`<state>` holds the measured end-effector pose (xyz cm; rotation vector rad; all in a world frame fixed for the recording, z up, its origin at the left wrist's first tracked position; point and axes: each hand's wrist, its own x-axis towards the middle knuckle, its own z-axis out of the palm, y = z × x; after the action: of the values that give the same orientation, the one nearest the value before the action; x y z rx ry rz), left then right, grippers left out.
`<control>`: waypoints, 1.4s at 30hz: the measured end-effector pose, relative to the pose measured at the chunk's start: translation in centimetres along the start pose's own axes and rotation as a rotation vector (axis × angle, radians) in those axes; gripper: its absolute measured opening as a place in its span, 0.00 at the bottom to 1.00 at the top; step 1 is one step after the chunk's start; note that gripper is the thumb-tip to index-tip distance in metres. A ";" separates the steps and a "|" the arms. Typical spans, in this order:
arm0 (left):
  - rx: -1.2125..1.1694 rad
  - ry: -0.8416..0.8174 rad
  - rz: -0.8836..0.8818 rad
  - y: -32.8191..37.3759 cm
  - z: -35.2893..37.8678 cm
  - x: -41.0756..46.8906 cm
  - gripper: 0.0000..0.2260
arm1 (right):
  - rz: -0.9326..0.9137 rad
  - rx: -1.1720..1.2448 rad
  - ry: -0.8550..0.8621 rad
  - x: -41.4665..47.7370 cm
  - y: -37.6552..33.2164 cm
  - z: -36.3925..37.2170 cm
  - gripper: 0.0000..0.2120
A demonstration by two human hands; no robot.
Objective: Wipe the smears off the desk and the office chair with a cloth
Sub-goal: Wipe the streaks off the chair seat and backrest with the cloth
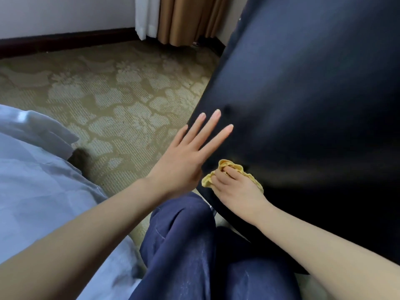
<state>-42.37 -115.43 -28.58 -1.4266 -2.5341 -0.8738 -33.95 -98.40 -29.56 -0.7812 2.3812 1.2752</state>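
Chair-wiping step, looks like: right hand (pixel 236 185) grips the bunched yellow cloth (pixel 229 165) against the dark office chair (pixel 303 105), left hand (pixel 190 150) flat and open, bracing it. Next probably sweeping the cloth upward.

We see soft daylight, not very bright. The carpet (pixel 121 87) is lit evenly. The black chair (pixel 303 105) is very dark, with a pale, foggy shine across it, and it looks blurry. A small dark shadow sits under the white bedding (pixel 32 169). The skirting board (pixel 65 38) bends near the edge, and the arms (pixel 65 245) at the bottom look big and stretched.
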 end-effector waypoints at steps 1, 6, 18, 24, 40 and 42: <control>0.070 -0.016 0.048 0.5 0.1 0.2 0.45 | 0.025 0.045 0.026 -1.6 -0.1 0.2 0.15; 0.218 -0.104 0.024 2.2 0.8 1.2 0.48 | 0.150 0.065 0.192 -9.7 0.4 1.0 0.18; 0.241 -0.172 -0.039 1.6 0.3 2.1 0.50 | 0.551 -0.034 0.711 -10.7 6.6 -4.7 0.11; 0.178 -0.146 -0.107 1.3 0.9 3.1 0.48 | 0.630 -0.038 0.634 -6.1 5.5 -3.9 0.10; 0.148 -0.198 -0.142 1.3 0.9 3.5 0.49 | 0.081 -0.069 0.136 -10.9 -4.4 5.7 0.09; 0.152 -0.194 -0.148 1.5 0.8 3.5 0.49 | 0.076 -0.062 0.150 -13.0 -4.2 5.9 0.11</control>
<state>-42.90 -111.78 -27.39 -1.3527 -2.8095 -0.5700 -20.92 -91.29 -28.80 -0.8388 2.5214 1.3713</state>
